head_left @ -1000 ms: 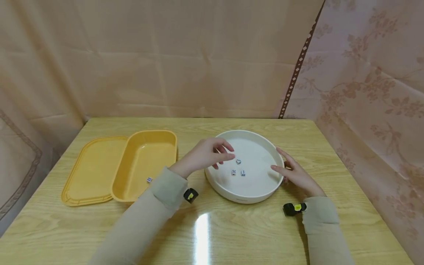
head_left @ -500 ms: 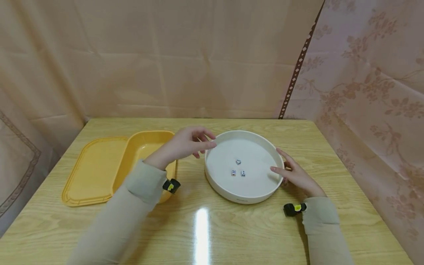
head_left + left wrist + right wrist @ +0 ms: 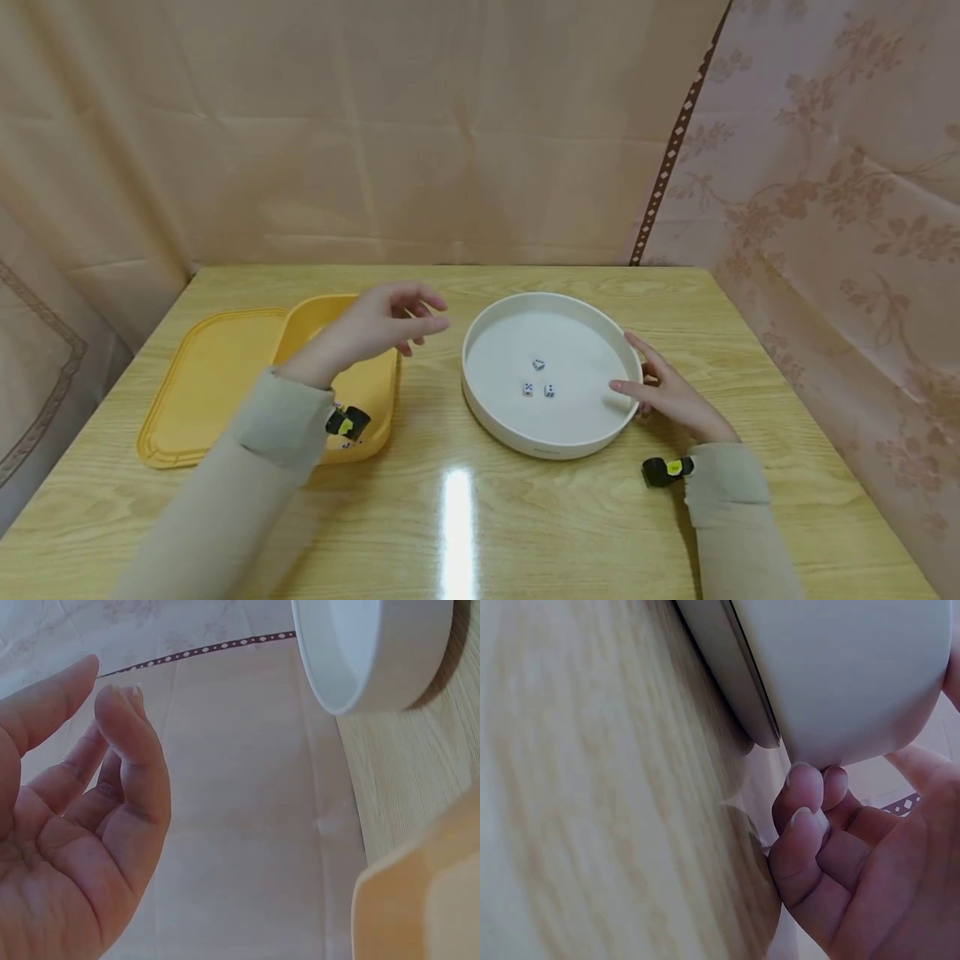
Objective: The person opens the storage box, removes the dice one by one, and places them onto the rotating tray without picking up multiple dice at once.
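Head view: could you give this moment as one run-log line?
left hand: empty, raised near box | right hand: holding tray by rim | tray: three dice inside | lid: off box

right hand (image 3: pixel 877 877) | fingers curled against white tray (image 3: pixel 847 675) | wood-grain tabletop (image 3: pixel 615 795) at left

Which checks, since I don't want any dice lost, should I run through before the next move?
1. Left hand holding nothing: ok.
2. Right hand gripping the white tray: ok.
3. Three dice inside that tray: ok.
4. Yellow box uncovered, yellow lid off: ok.
5. Clear head view into the box: not ok; the left sleeve and black wrist camera block part.
6. Number of dice in the box: cannot tell.
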{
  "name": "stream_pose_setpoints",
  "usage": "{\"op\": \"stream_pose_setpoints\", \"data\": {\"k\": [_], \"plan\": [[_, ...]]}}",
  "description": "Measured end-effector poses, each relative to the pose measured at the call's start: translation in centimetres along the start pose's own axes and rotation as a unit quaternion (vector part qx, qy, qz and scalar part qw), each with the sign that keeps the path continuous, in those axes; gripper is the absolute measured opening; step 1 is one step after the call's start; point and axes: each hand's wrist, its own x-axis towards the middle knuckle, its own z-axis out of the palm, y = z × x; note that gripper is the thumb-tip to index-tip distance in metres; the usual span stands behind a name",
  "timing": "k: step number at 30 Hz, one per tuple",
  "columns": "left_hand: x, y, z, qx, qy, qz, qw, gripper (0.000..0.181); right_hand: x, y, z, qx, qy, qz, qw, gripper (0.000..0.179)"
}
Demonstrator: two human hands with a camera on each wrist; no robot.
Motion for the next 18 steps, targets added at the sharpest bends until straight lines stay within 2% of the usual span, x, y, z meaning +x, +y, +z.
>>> {"op": "stream_pose_setpoints", "data": {"k": [9, 18], "plan": [[-1.5, -1.2, -1.3, 0.015, 0.013, -0.013, 0.9997, 0.038, 0.0, 0.1, 0.1, 0.001, 0.001, 0.005, 1.0000, 0.094], [-2.2, -2.8, -2.2, 0.029, 0.017, -0.022, 0.9992, 0.040, 0.0, 0.0, 0.0, 0.002, 0.004, 0.002, 1.0000, 0.093]]}}
